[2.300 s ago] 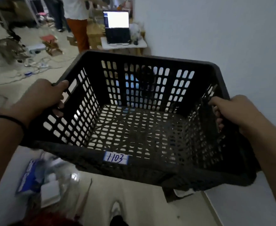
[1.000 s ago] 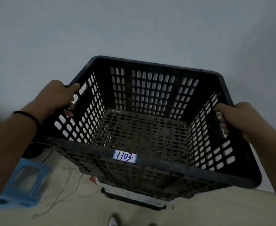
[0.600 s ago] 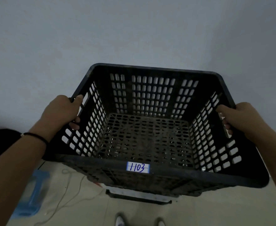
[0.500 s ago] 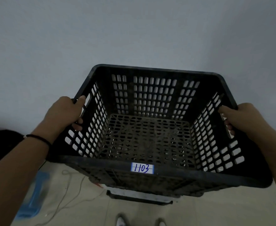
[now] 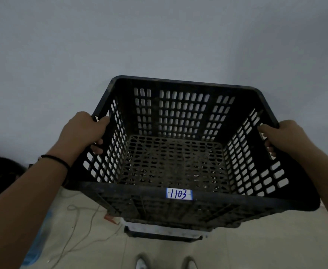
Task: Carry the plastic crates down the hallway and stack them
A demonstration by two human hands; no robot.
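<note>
I hold a black perforated plastic crate (image 5: 178, 113) in front of me, empty, with a white label reading 1103 on its near rim. My left hand (image 5: 83, 131) grips the handle slot in its left wall, fingers curled through. My right hand (image 5: 283, 136) grips the right wall's handle the same way. Directly under the held crate, the black rim of another crate (image 5: 163, 236) shows on the floor, mostly hidden.
A plain grey wall (image 5: 159, 35) stands just beyond the crate. A dark round object (image 5: 2, 175) sits at the left by the wall. A thin cord (image 5: 78, 226) and a blue object (image 5: 33, 249) lie on the pale floor at lower left. My shoes (image 5: 165, 262) are at the bottom edge.
I turned from the cluttered hallway to face the wall. The crate has come lower and nearer over the crate on the floor. Both hands keep their grip.
</note>
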